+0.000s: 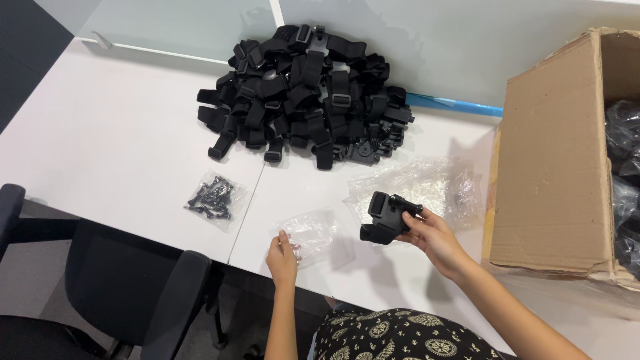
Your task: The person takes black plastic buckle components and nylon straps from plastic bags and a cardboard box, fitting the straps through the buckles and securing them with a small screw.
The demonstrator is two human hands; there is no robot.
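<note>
My right hand (435, 239) holds a small black plastic mount (385, 218) with a strap, lifted just above the white table (107, 147). My left hand (282, 257) rests near the table's front edge, its fingertips on a small clear plastic bag (313, 235) that lies flat. Crumpled clear plastic bags (420, 183) lie just behind the mount.
A large heap of black straps and mounts (307, 90) sits at the back of the table. A small clear bag of black screws (217, 198) lies to the left. An open cardboard box (560, 153) with bagged black parts stands at the right. A black chair (127, 287) is below left.
</note>
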